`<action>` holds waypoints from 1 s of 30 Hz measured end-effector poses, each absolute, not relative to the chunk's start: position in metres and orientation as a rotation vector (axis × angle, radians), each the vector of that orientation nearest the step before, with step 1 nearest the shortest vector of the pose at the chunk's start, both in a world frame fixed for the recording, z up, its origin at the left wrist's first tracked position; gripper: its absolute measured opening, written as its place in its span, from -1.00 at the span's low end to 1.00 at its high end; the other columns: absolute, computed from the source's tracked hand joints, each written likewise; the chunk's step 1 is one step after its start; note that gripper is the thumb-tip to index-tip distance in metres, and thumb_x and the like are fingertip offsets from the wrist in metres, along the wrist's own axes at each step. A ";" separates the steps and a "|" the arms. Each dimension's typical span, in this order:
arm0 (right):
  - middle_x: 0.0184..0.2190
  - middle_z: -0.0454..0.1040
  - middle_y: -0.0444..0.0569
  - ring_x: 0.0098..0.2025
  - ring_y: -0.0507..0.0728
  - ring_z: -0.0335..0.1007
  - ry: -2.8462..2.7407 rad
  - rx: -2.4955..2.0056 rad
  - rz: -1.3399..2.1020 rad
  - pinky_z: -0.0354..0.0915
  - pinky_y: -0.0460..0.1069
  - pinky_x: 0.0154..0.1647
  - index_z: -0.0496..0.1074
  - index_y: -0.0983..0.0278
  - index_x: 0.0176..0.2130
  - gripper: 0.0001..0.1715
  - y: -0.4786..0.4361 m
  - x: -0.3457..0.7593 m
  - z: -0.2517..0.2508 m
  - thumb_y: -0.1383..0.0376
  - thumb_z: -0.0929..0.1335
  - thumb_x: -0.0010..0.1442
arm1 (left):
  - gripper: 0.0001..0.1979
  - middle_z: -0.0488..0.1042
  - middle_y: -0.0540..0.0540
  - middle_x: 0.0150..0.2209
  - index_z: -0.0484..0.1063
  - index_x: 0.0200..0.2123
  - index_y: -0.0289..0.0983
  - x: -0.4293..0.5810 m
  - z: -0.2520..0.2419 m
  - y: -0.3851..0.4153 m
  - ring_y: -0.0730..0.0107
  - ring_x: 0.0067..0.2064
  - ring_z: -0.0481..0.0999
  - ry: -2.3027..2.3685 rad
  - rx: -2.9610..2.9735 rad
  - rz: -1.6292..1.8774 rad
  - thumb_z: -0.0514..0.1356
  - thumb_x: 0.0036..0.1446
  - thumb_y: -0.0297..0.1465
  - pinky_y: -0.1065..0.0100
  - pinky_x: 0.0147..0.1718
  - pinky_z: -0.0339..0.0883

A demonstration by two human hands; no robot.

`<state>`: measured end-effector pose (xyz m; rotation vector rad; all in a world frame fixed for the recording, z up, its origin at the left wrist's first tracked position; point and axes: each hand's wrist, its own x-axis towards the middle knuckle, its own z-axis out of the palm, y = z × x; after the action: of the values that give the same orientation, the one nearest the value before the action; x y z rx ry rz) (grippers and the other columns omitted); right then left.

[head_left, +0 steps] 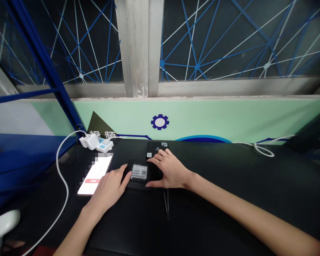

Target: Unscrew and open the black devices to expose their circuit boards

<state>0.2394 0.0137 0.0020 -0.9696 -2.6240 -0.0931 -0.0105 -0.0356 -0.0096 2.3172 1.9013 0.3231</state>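
A flat black box-shaped device [139,172] with a white printed label and barcode lies between my two hands on the black table. My right hand [170,170] spans its right end, thumb at the near edge and fingers across the far edge. At the left end, the thumb and fingers of my left hand [112,183] close on its side. A thin dark cord loop [166,204] trails toward me from beneath the right end. Just behind sits a second black device [156,148] with small stickers, partly hidden by my right fingers.
A phone with a lit screen [97,174] lies left of the device, partly behind my left hand. White chargers in a power strip [104,145] stand at the back left, with a white cable [66,185] curving down. Another white cable [264,153] lies at the back right.
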 end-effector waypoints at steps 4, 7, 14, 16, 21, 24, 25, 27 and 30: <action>-0.14 0.54 0.24 -0.09 0.37 0.34 -2.658 -0.963 -0.070 0.17 0.26 0.02 0.41 0.44 0.14 0.07 0.013 0.238 -0.001 -0.36 0.30 0.06 | -0.43 0.59 -0.27 -0.06 0.31 0.23 -0.29 -0.013 -0.013 -0.035 -0.04 -0.07 0.60 1.873 2.316 0.382 -0.15 0.38 -0.09 0.15 -0.19 0.41; -0.10 0.53 0.25 -0.06 0.37 0.35 -2.643 -0.966 -0.011 0.19 0.28 0.05 0.38 0.44 0.17 0.10 0.014 0.237 -0.003 -0.35 0.34 0.03 | -0.43 0.59 -0.26 -0.06 0.33 0.22 -0.29 -0.014 -0.013 -0.035 -0.02 -0.08 0.60 1.847 2.318 0.419 -0.14 0.38 -0.08 0.14 -0.18 0.42; 0.04 0.40 0.26 0.05 0.40 0.37 -2.468 -0.949 0.263 0.31 0.30 0.10 0.20 0.36 0.28 0.26 0.022 0.239 -0.014 -0.27 0.50 -0.15 | -0.52 0.52 -0.19 0.05 0.35 0.20 -0.22 -0.014 -0.013 -0.035 0.12 -0.03 0.57 1.757 2.370 0.646 -0.11 0.40 -0.16 0.21 -0.12 0.43; 0.05 0.36 0.19 0.03 0.35 0.41 -2.422 -0.929 0.354 0.38 0.24 0.05 0.18 0.29 0.28 0.22 0.023 0.240 -0.013 -0.18 0.55 -0.16 | -0.53 0.51 -0.18 0.02 0.33 0.22 -0.21 -0.014 -0.012 -0.035 0.13 -0.05 0.56 1.754 2.352 0.707 -0.12 0.40 -0.18 0.20 -0.11 0.43; 0.09 0.27 0.11 0.00 0.29 0.42 -2.334 -0.877 0.407 0.45 0.21 -0.01 0.18 0.15 0.24 0.08 0.022 0.240 -0.003 0.05 0.61 -0.14 | -0.55 0.49 -0.15 -0.02 0.32 0.23 -0.17 -0.013 -0.005 -0.035 0.19 -0.01 0.52 1.618 2.177 0.931 -0.08 0.39 -0.18 0.22 -0.07 0.42; 0.10 0.30 0.11 0.02 0.28 0.41 -2.313 -0.832 0.383 0.47 0.19 -0.02 0.15 0.13 0.23 0.01 0.020 0.240 0.001 0.15 0.61 -0.07 | -0.55 0.49 -0.14 0.00 0.35 0.19 -0.17 -0.014 -0.006 -0.033 0.20 -0.02 0.52 1.527 1.989 1.075 -0.03 0.36 -0.14 0.20 -0.04 0.43; 0.09 0.33 0.10 -0.02 0.26 0.43 -2.311 -0.824 0.382 0.47 0.18 -0.03 0.14 0.13 0.23 -0.02 0.019 0.241 0.001 0.18 0.60 -0.04 | -0.55 0.50 -0.15 0.00 0.37 0.18 -0.18 -0.015 -0.007 -0.032 0.21 -0.02 0.53 1.494 1.916 1.121 -0.01 0.36 -0.13 0.19 -0.03 0.43; 0.02 0.41 0.06 -0.14 0.19 0.47 -2.308 -0.815 0.388 0.50 0.13 -0.10 0.15 0.13 0.22 -0.10 0.019 0.242 0.001 0.22 0.57 0.03 | -0.56 0.51 -0.16 0.00 0.39 0.14 -0.20 -0.016 -0.010 -0.030 0.20 -0.01 0.53 1.429 1.796 1.166 0.01 0.34 -0.12 0.17 0.00 0.43; -0.03 0.46 0.02 -0.27 0.12 0.49 -2.307 -0.763 0.359 0.52 0.07 -0.20 0.20 0.14 0.19 -0.26 0.019 0.244 0.000 0.23 0.52 0.13 | -0.56 0.52 -0.16 0.00 0.40 0.10 -0.22 -0.017 -0.011 -0.028 0.18 0.01 0.53 1.341 1.668 1.217 0.06 0.32 -0.10 0.15 0.04 0.43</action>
<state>0.2438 0.0191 -0.0002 -0.7629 -2.3071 0.3586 -0.0172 -0.0284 -0.0111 1.6677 1.3410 1.2166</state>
